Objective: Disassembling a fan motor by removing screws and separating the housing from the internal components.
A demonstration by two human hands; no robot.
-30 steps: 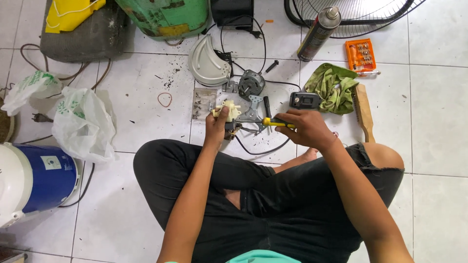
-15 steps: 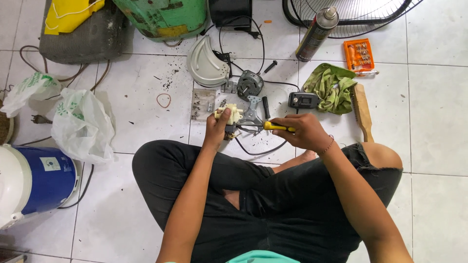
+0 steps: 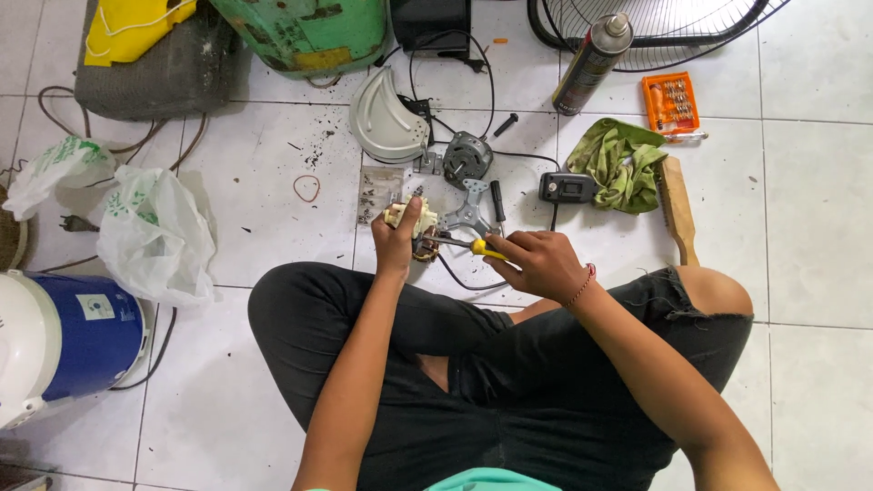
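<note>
The left hand (image 3: 397,241) is closed around a small cream-coloured motor part (image 3: 409,218), its fingers curled over the top and side so that only the pale upper edge and a bit of dark winding below the knuckles show. The part sits just above the person's crossed legs, held off the tiled floor (image 3: 255,182), at the tips of the left fingers and directly beside the right fingertips.

The right hand (image 3: 541,264) is clenched on a screwdriver with a yellow handle (image 3: 484,247); the handle emerges from between thumb and forefinger and the thin metal shaft runs leftward, its tip meeting the cream part at the left hand's thumb. A dark wire (image 3: 459,280) loops down from the part, beneath the right fingers.

Just beyond the fingertips of both hands lies a grey cross-shaped metal bracket (image 3: 470,211), and a little further off a round grey motor (image 3: 467,156) and a white curved plastic cover (image 3: 386,118). Past the right knuckles sit a small black box (image 3: 566,187), a green rag (image 3: 620,164) and a wooden-handled brush (image 3: 677,207). Well left of the left fingers lie a white plastic bag (image 3: 150,232) and a blue and white container (image 3: 64,341).
</note>
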